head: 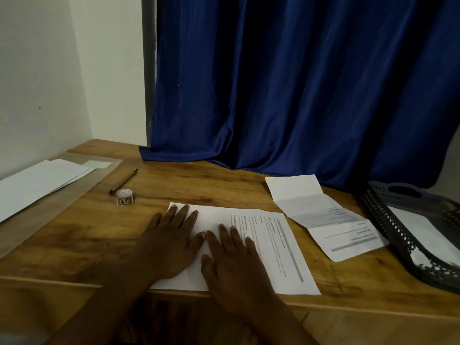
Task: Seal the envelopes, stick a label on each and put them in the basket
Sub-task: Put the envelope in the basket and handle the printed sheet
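From the head view, the left hand and right hand are pressing flat, fingers straight, on a printed sheet, probably creasing it. Envelopes are lying far left on the surface; the basket is sitting far right.

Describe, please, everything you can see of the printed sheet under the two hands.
The printed sheet is white paper lying flat on the wooden table, near its front edge. Lines of small text and a grey bar run across its right part; the left part looks blank. The left hand and right hand press on it with straight fingers.
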